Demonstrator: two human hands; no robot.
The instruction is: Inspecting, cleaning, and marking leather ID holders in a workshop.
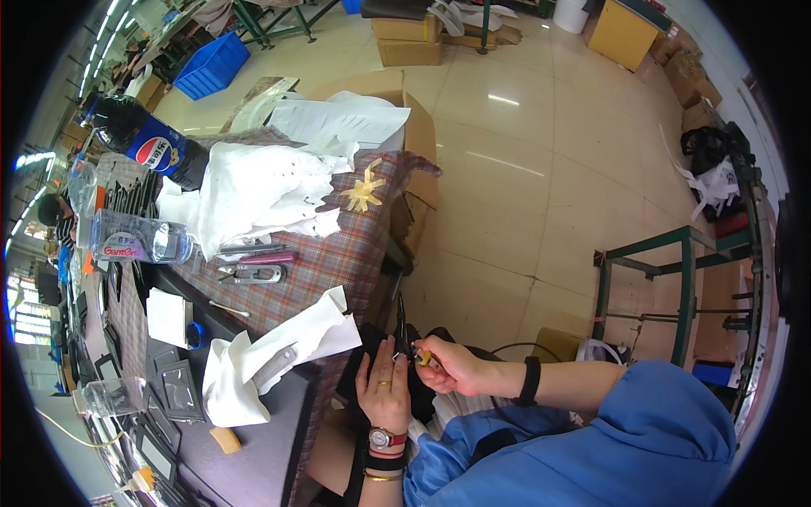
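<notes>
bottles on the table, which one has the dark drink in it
The big bottle with the blue label at the table's far left corner: its contents are dark. The smaller bottle lying on its side nearer the person is clear.

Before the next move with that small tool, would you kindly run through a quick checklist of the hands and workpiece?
1. Right hand grips the small yellow-handled tool: ok.
2. Left hand rests flat on the black piece: ok.
3. Left fingers apart from tool tip: cannot tell.
4. Black piece is over the lap, off the table: ok.
5. Snips lie on the plaid cloth: ok.
</notes>
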